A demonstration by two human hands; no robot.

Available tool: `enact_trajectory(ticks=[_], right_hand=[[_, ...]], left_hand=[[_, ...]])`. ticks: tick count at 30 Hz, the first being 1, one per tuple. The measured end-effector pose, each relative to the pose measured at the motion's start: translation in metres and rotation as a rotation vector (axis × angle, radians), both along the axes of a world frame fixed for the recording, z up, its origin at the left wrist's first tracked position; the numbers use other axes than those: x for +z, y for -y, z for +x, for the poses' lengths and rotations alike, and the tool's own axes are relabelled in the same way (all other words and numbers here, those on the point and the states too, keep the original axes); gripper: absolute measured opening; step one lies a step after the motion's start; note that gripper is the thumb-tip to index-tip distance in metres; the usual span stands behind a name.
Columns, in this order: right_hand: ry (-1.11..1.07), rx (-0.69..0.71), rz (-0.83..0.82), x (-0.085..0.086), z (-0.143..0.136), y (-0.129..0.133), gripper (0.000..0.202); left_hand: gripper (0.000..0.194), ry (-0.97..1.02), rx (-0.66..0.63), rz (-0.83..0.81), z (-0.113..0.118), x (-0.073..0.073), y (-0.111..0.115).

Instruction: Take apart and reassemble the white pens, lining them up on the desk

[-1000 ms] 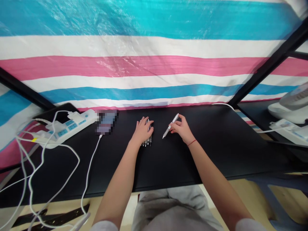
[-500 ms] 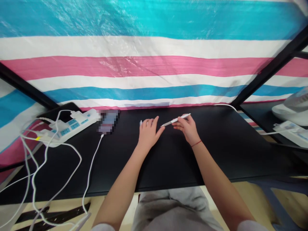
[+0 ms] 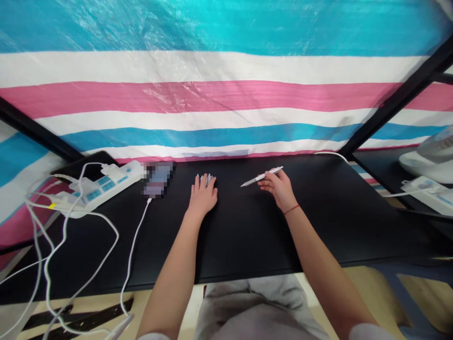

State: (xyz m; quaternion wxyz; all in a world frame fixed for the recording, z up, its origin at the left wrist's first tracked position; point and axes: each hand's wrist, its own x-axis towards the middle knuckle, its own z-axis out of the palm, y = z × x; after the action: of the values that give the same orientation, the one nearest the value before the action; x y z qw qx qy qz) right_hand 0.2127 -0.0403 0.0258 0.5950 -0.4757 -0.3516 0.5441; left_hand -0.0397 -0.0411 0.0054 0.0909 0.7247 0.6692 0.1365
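Note:
My right hand (image 3: 281, 190) pinches a white pen with a grey grip (image 3: 261, 177) above the black tabletop (image 3: 247, 226). The pen slants, its point toward the lower left. Farther left, my left hand (image 3: 203, 196) rests palm down with its fingers spread. The ends of several slim pens (image 3: 208, 178) show between and beyond those fingertips; my hand covers the rest of them. Whether the fingers press on these pens I cannot tell.
A phone with a blurred screen (image 3: 158, 179) lies on the left, plugged into a white cable (image 3: 136, 236). Beside it are a white power strip (image 3: 102, 189) and tangled cords. Striped sheeting (image 3: 226, 99) hangs behind the table. A second power strip (image 3: 432, 193) is at the far right.
My left hand has moved left, away from the pen in my right hand, and now lies over the several pens. The right hand still holds its pen, nearly in place.

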Motion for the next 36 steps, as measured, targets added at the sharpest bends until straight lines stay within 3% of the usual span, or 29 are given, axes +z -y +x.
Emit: enact_trajectory(ticks=[8,11,14,17,21,26,31,36], right_hand=[[0.005,0.036,-0.032,0.0,-0.004,0.001,0.029],[0.008,0.059,-0.027,0.0,-0.005,0.001,0.03],[0.004,0.105,-0.004,0.0,-0.008,0.003,0.032],[-0.024,0.175,0.014,0.002,-0.012,0.006,0.036],[0.082,0.171,0.004,0.003,-0.012,0.007,0.039],[0.22,0.175,-0.139,0.0,-0.002,0.004,0.052],[0.21,0.322,-0.231,0.005,0.009,0.007,0.043],[0.212,0.343,-0.246,0.011,0.014,0.008,0.028]], left_hand=[[0.049,-0.038,-0.022,-0.085,0.005,0.011,0.005],[0.046,0.013,-0.035,0.065,0.01,0.016,0.006],[0.045,0.154,-0.231,0.247,0.026,0.023,0.01],[0.044,0.217,-0.408,0.185,0.045,0.027,0.016],[0.032,0.114,-0.371,0.167,0.054,0.025,0.02],[0.029,0.034,-0.378,0.299,0.044,0.022,0.015],[0.03,0.014,-0.43,0.333,0.041,0.019,0.011],[0.027,-0.009,-0.471,0.301,0.042,0.011,0.008]])
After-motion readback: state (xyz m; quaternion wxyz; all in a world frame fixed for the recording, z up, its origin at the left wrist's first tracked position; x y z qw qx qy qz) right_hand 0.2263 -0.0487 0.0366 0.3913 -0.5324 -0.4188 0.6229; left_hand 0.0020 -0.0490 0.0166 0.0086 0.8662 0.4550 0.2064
